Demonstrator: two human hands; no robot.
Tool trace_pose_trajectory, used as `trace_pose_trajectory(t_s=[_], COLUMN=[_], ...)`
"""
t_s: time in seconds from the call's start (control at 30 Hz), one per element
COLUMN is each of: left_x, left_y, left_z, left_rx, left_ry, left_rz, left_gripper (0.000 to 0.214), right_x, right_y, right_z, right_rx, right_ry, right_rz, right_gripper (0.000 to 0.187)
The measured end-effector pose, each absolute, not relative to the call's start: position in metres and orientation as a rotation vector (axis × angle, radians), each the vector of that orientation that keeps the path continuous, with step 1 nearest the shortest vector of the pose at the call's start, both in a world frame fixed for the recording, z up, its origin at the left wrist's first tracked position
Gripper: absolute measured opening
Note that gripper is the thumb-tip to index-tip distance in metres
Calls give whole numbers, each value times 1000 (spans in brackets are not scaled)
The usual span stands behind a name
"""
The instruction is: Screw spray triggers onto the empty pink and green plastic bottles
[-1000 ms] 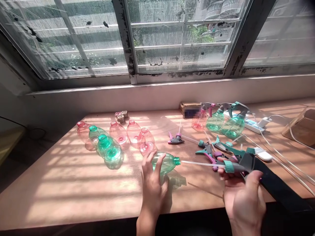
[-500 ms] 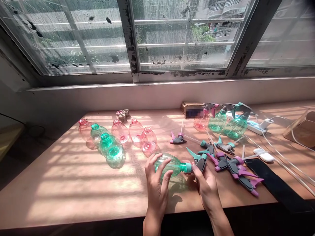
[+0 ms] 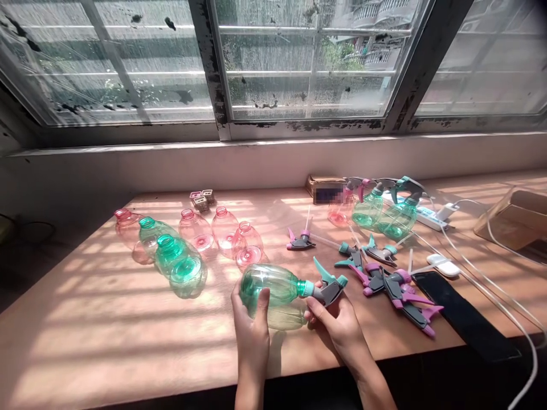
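Observation:
My left hand (image 3: 253, 319) is wrapped round the base of a clear green plastic bottle (image 3: 273, 285), which lies on its side just above the wooden table (image 3: 128, 336). My right hand (image 3: 335, 322) grips the grey and teal spray trigger head (image 3: 327, 285) seated on that bottle's neck. Both hands are closed on their parts.
Several empty pink and green bottles (image 3: 179, 245) lie at the left. Loose trigger heads (image 3: 393, 282) lie to the right, beside a black phone (image 3: 464, 316). Three assembled spray bottles (image 3: 384, 210), a power strip (image 3: 427, 216) and white cables (image 3: 491, 279) sit at the back right.
My right hand carried the trigger head over and pushed its tube into the green bottle; the head now sits on the neck. My left hand shifted to the bottle's base and lifted it slightly.

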State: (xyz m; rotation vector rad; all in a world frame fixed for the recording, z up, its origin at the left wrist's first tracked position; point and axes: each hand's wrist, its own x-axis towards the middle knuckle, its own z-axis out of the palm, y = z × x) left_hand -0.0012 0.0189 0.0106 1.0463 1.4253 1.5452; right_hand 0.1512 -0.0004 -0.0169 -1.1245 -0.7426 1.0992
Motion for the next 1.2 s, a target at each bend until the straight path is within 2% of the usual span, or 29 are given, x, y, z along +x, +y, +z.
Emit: trace_pose_trajectory(t_s=[0.17,0.47,0.7,0.83,1.03,1.2], left_x=[0,0,1,0,1,0], left_y=[17,18,17,16,16,19], left_z=[18,5,1,5,12,7], left_rx=[1019,1111,956,895,1005,1054], left_ry=[1434,1233,1277,1293,1319,1180], left_rz=[1534,1440,1526,1561,1487,1460], left_gripper=[58,59,71,77,64,63], right_x=[155,160,159,158,159,158], right_y=[0,3,1,0,2,3], right_z=[-11,-9,-6,-11,-16,-13], right_rx=[-1131,-1159,-1042,-1062,-1142,-1180], right_ry=[-706,-663,-654,-756,-755,-719], right_rz=[1162,1153,1224,1185,1120,1076], right_gripper=[51,58,41,38,38,39])
